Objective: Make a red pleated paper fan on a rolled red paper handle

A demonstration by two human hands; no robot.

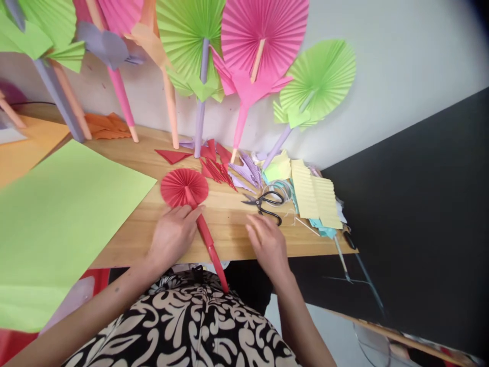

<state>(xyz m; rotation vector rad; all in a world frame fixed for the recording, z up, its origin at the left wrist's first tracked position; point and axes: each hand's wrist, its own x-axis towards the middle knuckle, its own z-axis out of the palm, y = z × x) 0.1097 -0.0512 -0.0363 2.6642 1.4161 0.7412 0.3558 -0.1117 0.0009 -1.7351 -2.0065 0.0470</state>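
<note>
A small red pleated paper fan [179,184] with a rolled red paper handle [206,232] lies on the wooden table, the handle's lower end jutting past the front edge toward my patterned clothing. My left hand [173,234] is closed on the fan where the pleated disc meets the handle. To the right, my right hand [269,247] is over the table's front part, thumb and fingers a little apart and nothing seen between them. Just beyond its fingertips rests a pair of black-handled scissors [260,201], blades parted and pointing left.
Large pleated fans, such as a pink one [240,84] and a green one [324,71], lean against the wall. Red paper scraps [217,171], purple scraps [246,171] and yellow corrugated pieces [315,193] lie behind. A big green sheet [64,224] overhangs the left front edge.
</note>
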